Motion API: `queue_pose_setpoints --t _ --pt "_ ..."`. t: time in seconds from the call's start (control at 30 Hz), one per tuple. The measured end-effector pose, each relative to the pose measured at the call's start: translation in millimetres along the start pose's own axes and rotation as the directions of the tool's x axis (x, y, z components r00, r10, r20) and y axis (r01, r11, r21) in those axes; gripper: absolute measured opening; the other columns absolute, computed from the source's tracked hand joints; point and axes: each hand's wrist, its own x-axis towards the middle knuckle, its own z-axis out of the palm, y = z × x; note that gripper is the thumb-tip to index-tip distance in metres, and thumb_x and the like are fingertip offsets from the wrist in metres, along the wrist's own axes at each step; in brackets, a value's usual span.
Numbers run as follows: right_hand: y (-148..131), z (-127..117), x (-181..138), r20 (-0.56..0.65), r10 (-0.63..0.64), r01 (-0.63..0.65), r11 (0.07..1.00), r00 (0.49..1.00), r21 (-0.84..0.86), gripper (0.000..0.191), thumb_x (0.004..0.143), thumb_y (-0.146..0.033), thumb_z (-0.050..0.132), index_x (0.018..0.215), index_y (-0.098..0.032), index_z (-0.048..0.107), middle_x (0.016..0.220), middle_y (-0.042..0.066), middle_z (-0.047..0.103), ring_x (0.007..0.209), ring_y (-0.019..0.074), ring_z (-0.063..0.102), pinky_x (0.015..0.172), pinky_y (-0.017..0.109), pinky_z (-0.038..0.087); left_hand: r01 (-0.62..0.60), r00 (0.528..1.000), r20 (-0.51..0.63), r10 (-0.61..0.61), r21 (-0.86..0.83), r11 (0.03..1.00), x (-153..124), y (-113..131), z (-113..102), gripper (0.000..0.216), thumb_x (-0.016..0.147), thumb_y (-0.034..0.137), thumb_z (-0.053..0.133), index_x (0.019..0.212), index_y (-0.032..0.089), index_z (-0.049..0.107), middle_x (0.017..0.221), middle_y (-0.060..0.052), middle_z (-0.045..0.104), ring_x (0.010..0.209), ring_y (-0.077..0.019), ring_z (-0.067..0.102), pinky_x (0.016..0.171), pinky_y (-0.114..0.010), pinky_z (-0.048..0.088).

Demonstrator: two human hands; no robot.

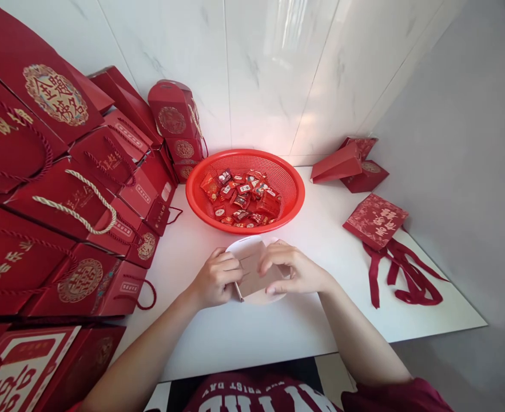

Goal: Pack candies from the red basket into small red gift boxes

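Note:
Between my hands, above the white table, is a small cardboard box [252, 278] with its pale inside facing me and rounded flaps spread out. My left hand [218, 277] is closed on the box's left side. On the right side, my right hand [294, 268] curls its thumb and fingers around the opening, gripping the box wall. The outer face of the box is mostly hidden. Just beyond my hands stands a red plastic basket [293, 209] with a mesh wall, holding several wrapped candies [241, 197].
Stacked red gift boxes [80, 229] with rope handles fill the left side, and a smaller stack [175, 111] stands against the tiled wall. On the right lie folded red boxes [338, 161], a patterned red box [378, 220] and dark red ribbons [410, 280].

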Motion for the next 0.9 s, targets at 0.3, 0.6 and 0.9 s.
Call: queue_pose_setpoints --t 0.3,0.6,0.9 --pt "-2 0 1 0.201 0.008 0.008 0.997 0.980 -0.078 0.020 0.080 -0.042 0.077 0.087 -0.024 0.073 0.087 -0.001 0.073 0.095 0.0187 0.059 0.096 0.036 0.032 0.014 1.000 0.002 -0.014 -0.012 1.000 1 -1 0 0.019 0.076 0.004 0.046 0.065 0.019 0.051 0.063 0.001 0.050 0.069 -0.0164 0.046 0.072 -0.032 0.037" --pt "1 10 1 0.149 -0.044 0.064 0.989 0.988 -0.134 0.013 0.089 -0.028 0.068 0.079 -0.019 0.067 0.068 -0.003 0.064 0.072 0.0134 0.053 0.084 0.034 0.033 0.014 1.000 -0.016 -0.016 -0.105 0.994 0 5 -1 0.025 0.086 0.023 0.037 0.068 0.019 0.053 0.069 -0.004 0.055 0.075 -0.0207 0.052 0.082 -0.042 0.036" --pt "-2 8 1 0.077 -0.086 0.083 0.996 0.993 0.035 0.012 0.090 -0.027 0.066 0.081 -0.019 0.068 0.074 0.000 0.068 0.071 0.0133 0.057 0.082 0.034 0.043 -0.082 0.993 -0.089 0.074 -0.094 0.992 5 24 10 0.031 0.081 0.037 0.061 0.060 0.019 0.047 0.061 0.002 0.055 0.074 -0.0176 0.058 0.098 -0.046 0.032"
